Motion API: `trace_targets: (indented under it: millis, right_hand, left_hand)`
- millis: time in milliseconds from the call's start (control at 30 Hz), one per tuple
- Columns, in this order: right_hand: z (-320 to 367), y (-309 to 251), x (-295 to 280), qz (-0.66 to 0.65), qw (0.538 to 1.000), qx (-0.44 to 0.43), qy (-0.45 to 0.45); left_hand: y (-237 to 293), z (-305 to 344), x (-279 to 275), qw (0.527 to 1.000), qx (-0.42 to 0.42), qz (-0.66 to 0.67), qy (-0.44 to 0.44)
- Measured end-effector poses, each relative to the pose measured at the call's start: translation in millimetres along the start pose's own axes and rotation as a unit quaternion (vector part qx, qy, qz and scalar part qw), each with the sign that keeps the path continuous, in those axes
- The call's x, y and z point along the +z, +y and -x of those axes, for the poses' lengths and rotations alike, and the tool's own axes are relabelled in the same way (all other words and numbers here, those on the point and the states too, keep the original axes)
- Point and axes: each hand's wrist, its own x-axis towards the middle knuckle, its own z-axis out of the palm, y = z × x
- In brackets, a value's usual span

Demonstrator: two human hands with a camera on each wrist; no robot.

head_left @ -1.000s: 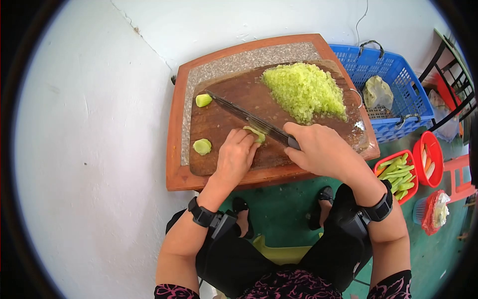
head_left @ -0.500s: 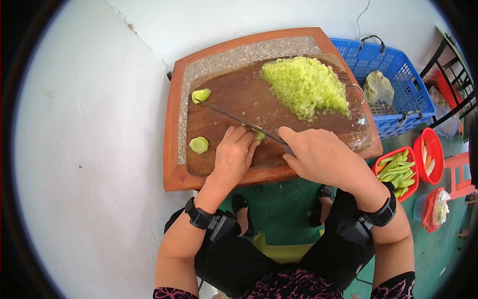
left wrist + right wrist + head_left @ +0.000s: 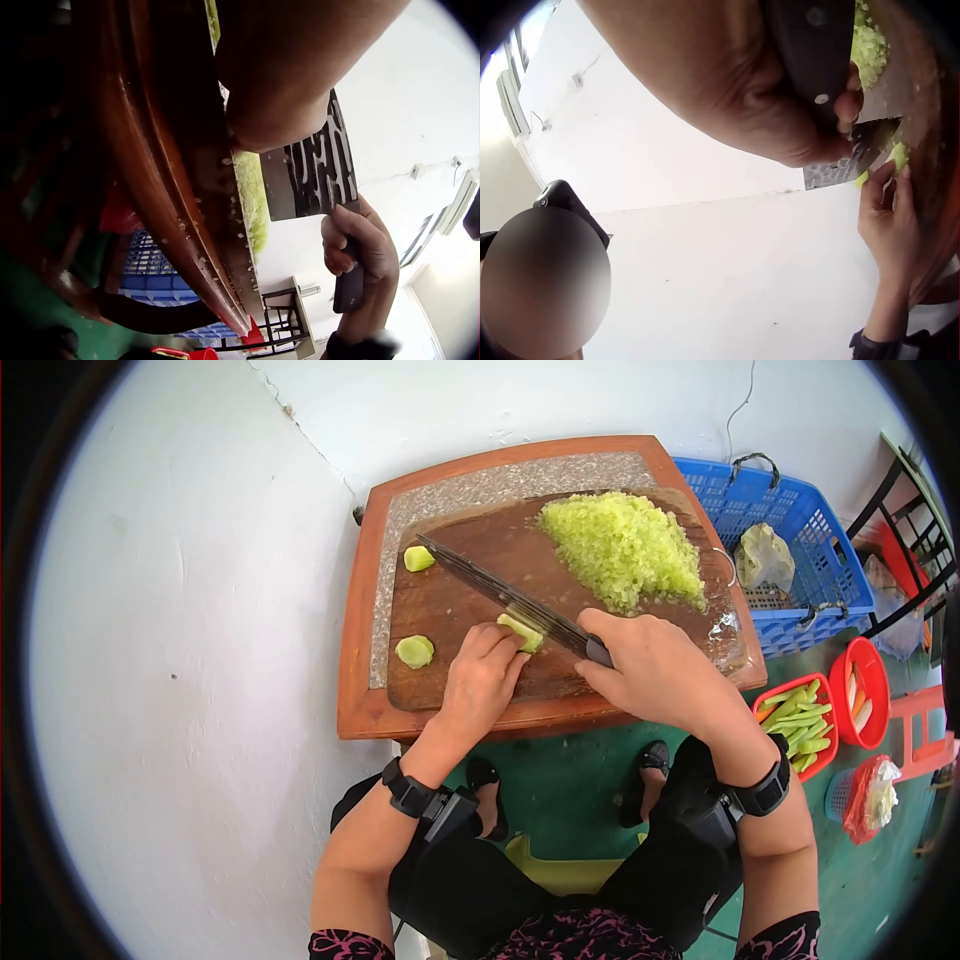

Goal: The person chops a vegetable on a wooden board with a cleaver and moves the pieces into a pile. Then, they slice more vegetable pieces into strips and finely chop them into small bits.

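My right hand [image 3: 655, 668] grips the dark handle of a broad-bladed cleaver [image 3: 500, 592], its blade slanting up and left across the wooden cutting board [image 3: 460, 570]. The left hand [image 3: 480, 678] holds a pale green vegetable piece [image 3: 522, 634] near the board's front edge, fingertips close beside the blade. In the right wrist view, that hand's fingers [image 3: 891, 187] are on the piece. Another green chunk [image 3: 418, 558] lies by the cleaver's tip, and a rounded one [image 3: 414, 651] sits at the board's left. A heap of finely chopped green vegetable [image 3: 625, 550] covers the back right.
The board lies on a small wood-rimmed table [image 3: 357, 700] against a white wall. A blue plastic basket [image 3: 800, 510] with a bag stands to the right. Red baskets of green pods [image 3: 800, 722] and of orange and white vegetables [image 3: 858, 695] are on the floor nearby.
Half a second ago the cleaver showed edge-on over the piece; now its broad face shows, tilted. The left hand stays at the piece. The whole head view has shifted slightly.
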Motion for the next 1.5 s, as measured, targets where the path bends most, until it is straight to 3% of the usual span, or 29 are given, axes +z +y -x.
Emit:
trace_targets:
  millis: [133, 333, 633, 1133, 1500]
  right_hand:
    - [1.7, 2.7, 8.0, -0.008, 1.000, -0.015, 0.024]
    - [3.6, -2.0, 9.8, 0.034, 0.998, -0.044, 0.005]
    - [-18.3, 16.7, 18.9, -0.005, 0.998, -0.060, -0.015]
    - [-1.9, 3.7, 9.1, -0.012, 1.000, -0.002, -0.014]
    - [1.9, -1.8, 4.7, 0.021, 0.999, -0.035, 0.004]
  left_hand:
    - [2.2, -3.3, -1.2, 0.999, -0.006, -0.023, -0.024]
    - [3.6, -9.1, -2.9, 0.998, -0.007, -0.045, -0.042]
    - [5.9, -12.4, -2.7, 0.999, -0.005, -0.034, -0.038]
    - [4.7, -9.5, -2.2, 0.998, -0.012, -0.039, -0.040]
    - [3.7, -10.7, -3.5, 0.998, -0.015, -0.040, -0.051]
